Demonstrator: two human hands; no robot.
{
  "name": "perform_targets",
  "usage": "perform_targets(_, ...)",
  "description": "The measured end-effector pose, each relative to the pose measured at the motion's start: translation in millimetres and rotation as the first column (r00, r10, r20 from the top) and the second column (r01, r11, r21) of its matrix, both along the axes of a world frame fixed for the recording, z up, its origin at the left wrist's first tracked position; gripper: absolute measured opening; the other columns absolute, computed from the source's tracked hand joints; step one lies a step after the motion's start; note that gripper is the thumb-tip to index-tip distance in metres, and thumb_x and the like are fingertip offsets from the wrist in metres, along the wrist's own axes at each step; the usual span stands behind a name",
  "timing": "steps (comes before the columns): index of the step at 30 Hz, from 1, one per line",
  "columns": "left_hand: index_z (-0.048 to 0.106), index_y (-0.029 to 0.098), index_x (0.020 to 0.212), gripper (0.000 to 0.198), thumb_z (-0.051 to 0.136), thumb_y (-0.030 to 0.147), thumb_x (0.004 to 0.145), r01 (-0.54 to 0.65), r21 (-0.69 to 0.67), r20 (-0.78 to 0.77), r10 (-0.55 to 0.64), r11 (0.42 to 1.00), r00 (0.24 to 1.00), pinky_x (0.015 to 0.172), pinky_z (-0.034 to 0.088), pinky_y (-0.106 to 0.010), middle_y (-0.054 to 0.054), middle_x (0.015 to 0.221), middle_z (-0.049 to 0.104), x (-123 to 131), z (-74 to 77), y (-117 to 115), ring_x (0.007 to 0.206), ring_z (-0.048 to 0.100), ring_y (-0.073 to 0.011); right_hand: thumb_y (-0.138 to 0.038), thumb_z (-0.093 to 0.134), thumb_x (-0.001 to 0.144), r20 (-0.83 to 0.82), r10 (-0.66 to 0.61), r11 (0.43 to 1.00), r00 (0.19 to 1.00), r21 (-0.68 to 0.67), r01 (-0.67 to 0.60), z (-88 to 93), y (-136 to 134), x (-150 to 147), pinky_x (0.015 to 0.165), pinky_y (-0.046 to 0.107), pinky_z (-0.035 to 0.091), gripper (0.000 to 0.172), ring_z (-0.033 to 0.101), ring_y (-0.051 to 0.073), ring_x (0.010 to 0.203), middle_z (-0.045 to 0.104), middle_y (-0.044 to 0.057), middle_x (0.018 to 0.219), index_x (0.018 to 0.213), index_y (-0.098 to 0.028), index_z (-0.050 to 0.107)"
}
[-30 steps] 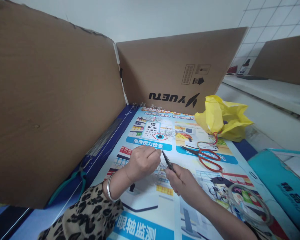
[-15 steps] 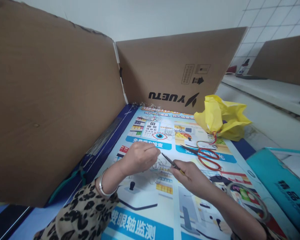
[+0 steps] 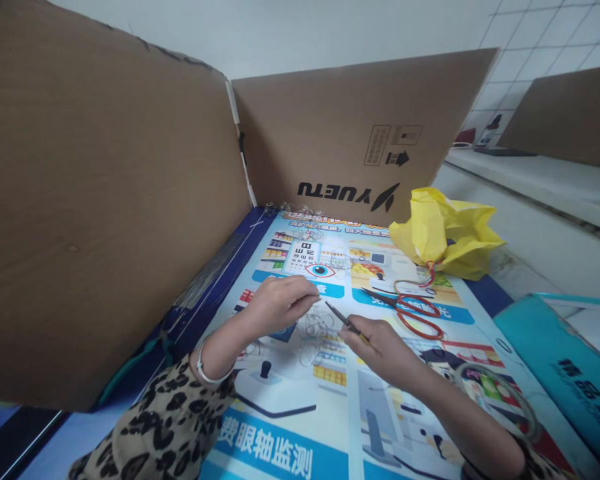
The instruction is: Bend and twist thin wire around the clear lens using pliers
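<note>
My left hand (image 3: 280, 303), with a silver bangle at the wrist, is closed in a pinch over the printed sheet. A tiny pale tip shows at its fingertips; what it belongs to is too small to make out. My right hand (image 3: 377, 343) grips slim, dark, pointed tweezers (image 3: 341, 316), aimed up and left. Their tip is a little apart from my left fingertips. Beneath the hands lies a loose tangle of thin wire (image 3: 316, 327). Red-handled scissors (image 3: 420, 313) lie beyond my right hand.
Cardboard panels (image 3: 110, 200) wall the left and back. A yellow bag (image 3: 445, 233) sits at the back right, near a teal box (image 3: 560, 373). A clear ring-shaped coil (image 3: 523, 400) lies by my right forearm. Teal-handled pliers (image 3: 135, 367) and thin wires (image 3: 213, 267) are at left.
My left hand has risen slightly and turned, its fingers now pointing more to the right. The gap between its fingertips and the tweezers' tip is a bit wider. My right hand has barely moved.
</note>
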State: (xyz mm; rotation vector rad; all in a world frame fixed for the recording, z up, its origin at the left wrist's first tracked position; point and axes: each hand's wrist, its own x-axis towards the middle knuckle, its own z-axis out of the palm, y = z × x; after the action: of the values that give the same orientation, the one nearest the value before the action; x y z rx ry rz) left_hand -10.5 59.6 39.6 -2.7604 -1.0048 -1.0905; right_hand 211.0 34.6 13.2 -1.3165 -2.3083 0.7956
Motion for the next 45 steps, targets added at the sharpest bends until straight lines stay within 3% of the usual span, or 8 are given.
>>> perform_targets(3, 0.06, 0.016, 0.082, 0.013, 0.048, 0.018, 0.086, -0.015, -0.085, 0.029, 0.018, 0.996, 0.999, 0.061, 0.044, -0.019, -0.001, 0.075, 0.067, 1, -1.9, 1, 0.068, 0.06, -0.0097, -0.041, 0.035, 0.087, -0.042, -0.028, 0.999, 0.999, -0.04, 0.027, -3.6, -1, -3, 0.052, 0.024, 0.028, 0.03, 0.041, 0.012, 0.057, 0.044, -0.004, 0.059, 0.065, -0.021, 0.038)
perform_targets(7, 0.063, 0.017, 0.081, 0.019, 0.046, 0.024, 0.087, -0.047, -0.166, -0.048, 0.04, 0.985, 0.998, 0.062, 0.044, -0.021, -0.002, 0.076, 0.068, 2, -0.5, -1, 0.068, 0.061, -0.0112, -0.041, 0.036, 0.086, -0.079, -0.068, 0.997, 0.995, -0.046, 0.064, -6.2, 0, -4, 0.051, 0.023, 0.027, 0.031, 0.04, 0.011, 0.055, 0.041, -0.004, 0.056, 0.063, -0.021, 0.034)
perform_targets(11, 0.064, 0.017, 0.083, 0.018, 0.047, 0.018, 0.085, -0.026, -0.247, -0.035, 0.018, 0.969, 0.999, 0.065, 0.044, -0.021, -0.002, 0.079, 0.069, 4, 0.5, -3, 0.072, 0.062, -0.0118, -0.041, 0.037, 0.086, -0.103, -0.087, 0.996, 0.991, -0.032, 0.084, -8.0, -1, -5, 0.05, 0.023, 0.027, 0.031, 0.039, 0.01, 0.054, 0.041, -0.005, 0.056, 0.062, -0.021, 0.033)
perform_targets(14, 0.064, 0.016, 0.079, 0.016, 0.048, 0.014, 0.082, -0.034, -0.277, 0.021, 0.042, 0.96, 0.999, 0.064, 0.044, -0.021, -0.001, 0.075, 0.068, 7, -0.1, -4, 0.07, 0.061, -0.0113, -0.041, 0.038, 0.086, -0.127, -0.091, 0.995, 0.988, -0.044, 0.086, -8.0, -2, -7, 0.049, 0.022, 0.027, 0.031, 0.038, 0.01, 0.053, 0.042, -0.005, 0.056, 0.063, -0.021, 0.034)
perform_targets(18, 0.06, 0.016, 0.07, 0.013, 0.051, 0.013, 0.079, -0.121, -0.355, 0.146, 0.182, 0.927, 0.972, 0.057, 0.041, -0.019, 0.003, 0.061, 0.063, 11, 0.3, -8, 0.056, 0.057, -0.0081, -0.043, 0.037, 0.086, -0.162, -0.097, 0.995, 0.982, -0.049, 0.09, -8.4, -5, -10, 0.05, 0.022, 0.029, 0.031, 0.039, 0.01, 0.055, 0.042, -0.005, 0.058, 0.065, -0.021, 0.036)
perform_targets(22, 0.058, 0.015, 0.07, 0.016, 0.047, 0.014, 0.082, -0.051, -0.484, 0.231, 0.184, 0.873, 0.955, 0.053, 0.042, -0.016, 0.005, 0.059, 0.062, 17, 1.1, -13, 0.044, 0.054, -0.0037, -0.044, 0.038, 0.086, -0.174, -0.106, 0.994, 0.979, -0.035, 0.101, -12.0, -6, -12, 0.05, 0.022, 0.029, 0.031, 0.04, 0.01, 0.055, 0.042, -0.005, 0.059, 0.066, -0.021, 0.036)
perform_targets(36, 0.055, 0.018, 0.086, 0.009, 0.046, 0.02, 0.084, -0.099, -0.511, 0.276, 0.272, 0.854, 0.922, 0.056, 0.045, -0.017, 0.004, 0.069, 0.067, 29, -11.8, -19, 0.049, 0.06, -0.005, -0.044, 0.04, 0.086, -0.117, -0.204, 0.973, 0.972, 0.084, 0.214, -21.6, -4, -15, 0.055, 0.024, 0.033, 0.028, 0.046, 0.013, 0.06, 0.051, -0.002, 0.065, 0.073, -0.02, 0.046)
perform_targets(45, 0.052, 0.018, 0.083, 0.008, 0.045, 0.021, 0.085, -0.154, -0.531, 0.233, 0.318, 0.833, 0.919, 0.058, 0.043, -0.02, 0.005, 0.054, 0.062, 34, -16.1, -23, 0.052, 0.059, -0.009, -0.043, 0.04, 0.086, -0.081, -0.227, 0.962, 0.971, 0.14, 0.236, -27.0, -3, -15, 0.056, 0.025, 0.035, 0.026, 0.049, 0.014, 0.062, 0.053, 0.0, 0.067, 0.073, -0.021, 0.046)
